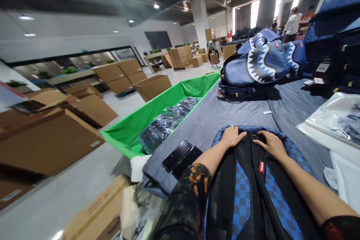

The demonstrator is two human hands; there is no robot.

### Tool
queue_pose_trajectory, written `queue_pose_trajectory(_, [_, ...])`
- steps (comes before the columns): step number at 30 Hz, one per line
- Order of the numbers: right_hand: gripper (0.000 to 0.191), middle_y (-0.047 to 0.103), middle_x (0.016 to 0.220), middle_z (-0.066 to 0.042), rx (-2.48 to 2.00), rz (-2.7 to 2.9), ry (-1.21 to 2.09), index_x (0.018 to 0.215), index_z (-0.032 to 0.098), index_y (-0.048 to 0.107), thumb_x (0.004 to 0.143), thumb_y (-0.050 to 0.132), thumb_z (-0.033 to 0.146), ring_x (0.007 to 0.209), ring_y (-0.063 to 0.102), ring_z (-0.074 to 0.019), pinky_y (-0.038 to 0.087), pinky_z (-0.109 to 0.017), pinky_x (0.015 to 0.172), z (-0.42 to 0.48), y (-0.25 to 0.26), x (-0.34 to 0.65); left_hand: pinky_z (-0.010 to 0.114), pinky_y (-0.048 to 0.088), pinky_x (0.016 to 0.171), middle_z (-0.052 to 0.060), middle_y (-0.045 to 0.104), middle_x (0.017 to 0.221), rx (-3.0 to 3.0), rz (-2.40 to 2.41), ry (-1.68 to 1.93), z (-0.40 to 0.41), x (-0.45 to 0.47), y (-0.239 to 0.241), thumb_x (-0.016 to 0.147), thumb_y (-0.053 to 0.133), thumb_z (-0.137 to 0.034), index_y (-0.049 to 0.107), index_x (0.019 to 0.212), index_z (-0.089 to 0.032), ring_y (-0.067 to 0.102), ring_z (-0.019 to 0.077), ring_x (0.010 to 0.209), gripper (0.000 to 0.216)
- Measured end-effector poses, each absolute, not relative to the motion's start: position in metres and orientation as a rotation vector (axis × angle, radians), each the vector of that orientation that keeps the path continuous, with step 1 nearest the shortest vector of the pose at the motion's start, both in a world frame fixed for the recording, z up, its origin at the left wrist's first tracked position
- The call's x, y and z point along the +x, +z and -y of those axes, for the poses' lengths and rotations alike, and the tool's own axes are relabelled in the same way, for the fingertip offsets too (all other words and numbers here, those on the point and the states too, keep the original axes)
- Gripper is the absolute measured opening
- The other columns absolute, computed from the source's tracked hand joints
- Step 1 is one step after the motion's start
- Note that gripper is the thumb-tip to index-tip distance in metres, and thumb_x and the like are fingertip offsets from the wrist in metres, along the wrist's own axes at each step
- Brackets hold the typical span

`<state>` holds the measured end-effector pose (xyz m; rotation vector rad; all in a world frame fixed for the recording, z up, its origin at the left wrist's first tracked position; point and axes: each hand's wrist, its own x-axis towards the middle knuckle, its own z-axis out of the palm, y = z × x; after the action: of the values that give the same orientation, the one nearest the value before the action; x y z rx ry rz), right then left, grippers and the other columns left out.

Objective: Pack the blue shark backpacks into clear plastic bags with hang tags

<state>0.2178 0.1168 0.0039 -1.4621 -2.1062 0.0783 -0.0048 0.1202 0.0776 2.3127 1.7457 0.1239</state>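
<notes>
A blue checkered backpack (242,195) with black straps lies strap side up on the grey table (213,116) right in front of me. My left hand (233,136) rests flat on its top edge, fingers stretched out. My right hand (270,143) lies beside it on the top of the backpack, fingers spread over a black strap near the handle. Neither hand grips anything.
Two dark phones (181,156) lie at the table's left edge. More blue shark-mouth backpacks (261,65) are stacked at the far end and right. A green bin (157,116) holds plastic-wrapped bags. Clear plastic bags (337,116) sit at right. Cardboard boxes (56,135) crowd the floor; people stand far back.
</notes>
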Motion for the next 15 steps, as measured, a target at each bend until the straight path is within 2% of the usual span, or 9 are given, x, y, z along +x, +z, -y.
queue_pose_trajectory(3, [0.065,0.072,0.093,-0.012,-1.441,2.033,0.037,0.1,0.02,0.064,0.097,0.026,0.073,0.086,0.069,-0.0295,0.056,-0.044,0.078,-0.119,0.002,0.214,0.048,0.034,0.121,0.017,0.025,0.168,2.175,-1.68,0.148,-0.085,-0.002,0.09,0.092,0.035,-0.079,0.026,0.16,-0.025,0.028,0.0365,0.153,0.087])
queue_pose_trajectory(5, [0.067,0.072,0.093,-0.013,-1.446,1.997,0.012,0.1,0.019,0.064,0.097,0.025,0.073,0.085,0.069,-0.0297,0.056,-0.044,0.076,-0.118,-0.002,0.213,0.06,0.027,0.122,0.019,0.004,0.171,2.023,-1.653,0.142,-0.063,0.007,0.09,0.082,0.036,-0.089,0.01,0.163,-0.028,0.012,0.0455,0.155,0.105])
queue_pose_trajectory(7, [0.064,0.072,0.095,-0.014,-1.456,1.973,-0.019,0.103,0.018,0.065,0.098,0.028,0.071,0.086,0.069,-0.0304,0.056,-0.044,0.077,-0.113,-0.005,0.216,0.066,0.02,0.122,0.017,-0.006,0.171,2.009,-1.623,0.158,-0.052,0.018,0.082,0.075,0.039,-0.094,0.01,0.163,-0.032,0.003,0.0511,0.153,0.112])
queue_pose_trajectory(10, [0.059,0.072,0.099,-0.019,-1.48,1.93,-0.1,0.108,0.014,0.066,0.101,0.029,0.06,0.09,0.068,-0.0336,0.056,-0.049,0.08,-0.098,0.005,0.226,0.067,0.012,0.124,0.012,-0.015,0.17,2.168,-1.488,0.246,-0.053,0.032,0.066,0.075,0.042,-0.093,0.016,0.162,-0.036,-0.008,0.0511,0.152,0.107])
queue_pose_trajectory(13, [0.048,0.068,0.12,-0.022,-1.477,1.923,-0.243,0.119,0.012,0.063,0.103,0.03,0.042,0.115,0.062,-0.0374,0.049,-0.055,0.099,-0.089,0.038,0.224,0.066,0.01,0.125,0.012,-0.015,0.17,2.26,-1.373,0.323,-0.058,0.037,0.052,0.077,0.044,-0.091,0.017,0.162,-0.034,-0.01,0.0491,0.153,0.106])
queue_pose_trajectory(15, [0.043,0.061,0.136,-0.02,-1.464,2.128,-0.184,0.134,0.014,0.056,0.102,0.034,0.033,0.129,0.055,-0.0355,0.043,-0.055,0.109,-0.099,0.065,0.206,0.067,0.01,0.125,0.014,-0.013,0.17,2.294,-1.375,0.371,-0.056,0.037,0.049,0.079,0.046,-0.089,0.018,0.162,-0.031,-0.01,0.0475,0.154,0.105])
